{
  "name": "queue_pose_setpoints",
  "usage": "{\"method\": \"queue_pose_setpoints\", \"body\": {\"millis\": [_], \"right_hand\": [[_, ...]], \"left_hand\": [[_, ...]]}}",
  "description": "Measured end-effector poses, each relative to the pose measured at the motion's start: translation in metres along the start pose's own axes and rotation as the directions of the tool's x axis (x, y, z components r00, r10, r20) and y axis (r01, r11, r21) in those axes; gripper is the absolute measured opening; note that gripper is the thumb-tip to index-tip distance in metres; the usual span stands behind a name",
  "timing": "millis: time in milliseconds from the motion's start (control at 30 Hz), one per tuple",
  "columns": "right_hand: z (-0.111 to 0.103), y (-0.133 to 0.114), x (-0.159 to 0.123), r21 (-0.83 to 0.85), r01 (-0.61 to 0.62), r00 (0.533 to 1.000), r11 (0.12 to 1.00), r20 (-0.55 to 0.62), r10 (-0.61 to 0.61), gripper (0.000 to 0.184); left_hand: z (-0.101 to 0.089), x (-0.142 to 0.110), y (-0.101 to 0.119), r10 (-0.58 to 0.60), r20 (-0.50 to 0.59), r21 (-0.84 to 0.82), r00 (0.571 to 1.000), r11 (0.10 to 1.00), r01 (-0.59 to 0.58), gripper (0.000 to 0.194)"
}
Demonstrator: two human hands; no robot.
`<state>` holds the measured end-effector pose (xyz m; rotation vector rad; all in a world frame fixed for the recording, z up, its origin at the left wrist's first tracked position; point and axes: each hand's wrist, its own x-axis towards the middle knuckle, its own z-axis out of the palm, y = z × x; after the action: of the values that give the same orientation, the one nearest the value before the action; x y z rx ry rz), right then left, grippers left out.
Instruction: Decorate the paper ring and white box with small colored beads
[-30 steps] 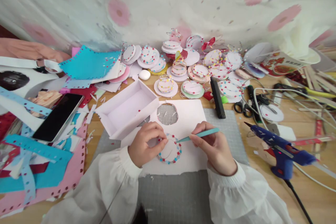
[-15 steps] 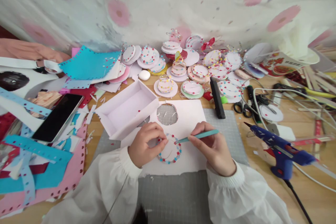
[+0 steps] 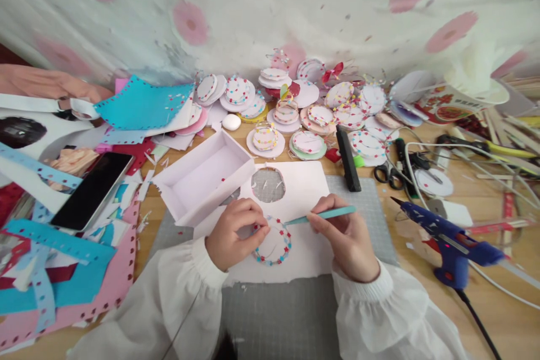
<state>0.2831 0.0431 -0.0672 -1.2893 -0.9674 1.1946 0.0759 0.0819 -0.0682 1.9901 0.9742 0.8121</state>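
Note:
A round white paper piece (image 3: 272,244), edged with small red and blue stars, lies on a white card sheet (image 3: 310,261). At its upper left rim, my left hand (image 3: 236,234) is closed in a pinch with thumb and forefinger; the fingertips cover part of the rim. My right hand (image 3: 343,236) grips slim teal tweezers (image 3: 333,212) just to the right. Their thin tip points left, close to the ring's upper right edge; whether it touches cannot be told. A round hole (image 3: 268,184) is cut in the sheet above.
A grey cutting mat (image 3: 278,315) lies underneath. An open white box (image 3: 205,180) stands upper left, a phone (image 3: 93,191) and paper scraps farther left. Several decorated paper discs (image 3: 265,140) line the back. On the right are scissors (image 3: 388,175), a black bar (image 3: 348,160) and a blue glue gun (image 3: 451,239).
My right hand has drawn the tweezers slightly right and up, their tip shifting from the starred rim toward its outer edge. My left hand keeps its pinch in about the same place.

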Motion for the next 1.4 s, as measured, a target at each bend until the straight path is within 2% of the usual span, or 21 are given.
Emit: {"method": "queue_pose_setpoints", "body": {"millis": [133,267,333,367,400,433,500,567,600,667,733,867,967,1067,1200,1400], "right_hand": [[-0.003,0.001,0.005,0.107,-0.029,0.993,0.994,-0.106,0.041,0.02],[-0.003,0.002,0.008,0.187,-0.01,0.99,0.982,-0.136,0.036,0.023],[-0.003,0.003,0.008,0.235,0.004,0.992,0.972,-0.126,0.027,0.023],[-0.002,0.004,0.009,0.26,0.005,0.993,0.966,-0.118,0.027,0.023],[-0.002,0.004,0.009,0.282,0.005,0.993,0.959,-0.112,0.028,0.023],[-0.001,0.003,0.009,0.298,0.006,0.994,0.955,-0.11,0.028,0.023],[0.0,-0.001,0.01,0.314,0.027,0.993,0.949,-0.12,0.012,0.024],[0.001,-0.008,0.01,0.306,0.07,0.992,0.949,-0.125,-0.033,0.025],[0.001,-0.012,0.011,0.295,0.094,0.991,0.951,-0.12,-0.06,0.025],[0.002,-0.023,0.012,0.25,0.138,0.989,0.958,-0.092,-0.119,0.024],[0.004,-0.034,0.015,0.176,0.193,0.981,0.965,-0.052,-0.186,0.022],[0.017,-0.055,0.026,-0.012,0.34,0.94,0.94,0.032,-0.34,0.019],[0.034,-0.063,0.039,-0.147,0.432,0.899,0.89,0.152,-0.411,0.016],[0.054,-0.062,0.051,-0.249,0.523,0.841,0.815,0.304,-0.447,0.014],[0.072,-0.049,0.064,-0.424,0.648,0.754,0.632,0.471,-0.458,0.009],[0.079,-0.04,0.074,-0.636,0.714,0.692,0.294,0.576,-0.436,0.008]], "left_hand": [[0.0,-0.001,0.001,-0.014,-0.007,-0.026,1.0,1.0,0.014,0.016],[-0.002,-0.002,0.001,-0.06,-0.022,-0.134,0.998,0.989,0.057,0.027],[-0.004,-0.002,0.001,-0.156,-0.092,-0.256,0.983,0.958,0.128,0.03],[-0.006,-0.002,0.0,-0.234,-0.133,-0.353,0.963,0.919,0.174,0.034],[-0.009,-0.001,0.0,-0.33,-0.147,-0.477,0.932,0.85,0.225,0.039],[-0.012,0.0,0.0,-0.431,-0.123,-0.614,0.894,0.741,0.273,0.045],[-0.02,0.003,0.0,-0.581,0.031,-0.844,0.813,0.421,0.334,0.057],[-0.026,0.004,0.002,-0.629,0.207,-0.936,0.749,0.096,0.339,0.06],[-0.029,0.005,0.002,-0.636,0.258,-0.947,0.727,-0.018,0.32,0.058],[-0.03,0.005,0.003,-0.644,0.294,-0.953,0.706,-0.145,0.265,0.051],[-0.028,0.003,0.003,-0.646,0.283,-0.959,0.709,-0.182,0.217,0.045],[-0.014,-0.003,0.002,-0.647,0.229,-0.973,0.727,-0.176,0.15,0.034],[-0.002,-0.008,0.002,-0.66,0.185,-0.982,0.728,-0.146,0.117,0.027],[0.004,-0.011,0.002,-0.665,0.165,-0.986,0.729,-0.136,0.1,0.022],[0.005,-0.011,0.005,-0.682,0.163,-0.986,0.713,-0.145,0.087,0.022],[0.005,-0.01,0.009,-0.707,0.157,-0.986,0.69,-0.149,0.071,0.023]]}}
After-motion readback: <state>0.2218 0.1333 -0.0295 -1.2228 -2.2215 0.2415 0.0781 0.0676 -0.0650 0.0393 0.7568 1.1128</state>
